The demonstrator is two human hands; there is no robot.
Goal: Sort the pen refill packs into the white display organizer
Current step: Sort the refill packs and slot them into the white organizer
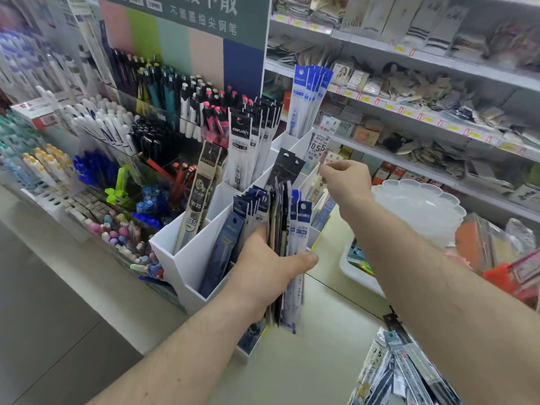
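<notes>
The left hand [264, 276] gripped a thick bundle of refill packs [285, 249], fingers curled round the far side and the thumb laid across the near face, holding them upright just in front of the white display organizer [187, 258]. The bundle stood touching or nearly touching the organizer's front row (I could not tell which), its tops level with the dark blue packs [230, 229] already slotted there.

The right hand [344, 182] was up and further back, over the organizer's right-hand compartments, thumb and forefinger pinched together on the top edge of a pale pack [318, 188], the rest of it hidden or blurred below the fingers. Just behind that hand stood a white 0.5 pack [320, 144], and in the rear compartment a sheaf of blue-topped packs [306, 97]. Black-topped packs [248, 141] filled a middle compartment, and a brown pack [201, 191] leaned in the front left one.

The organizer sat on a pale tabletop [306, 369]. More loose packs [403, 372] lay at the near right corner, well apart from both hands. Pens in clear holders [163, 106] crowded the display to the left.
</notes>
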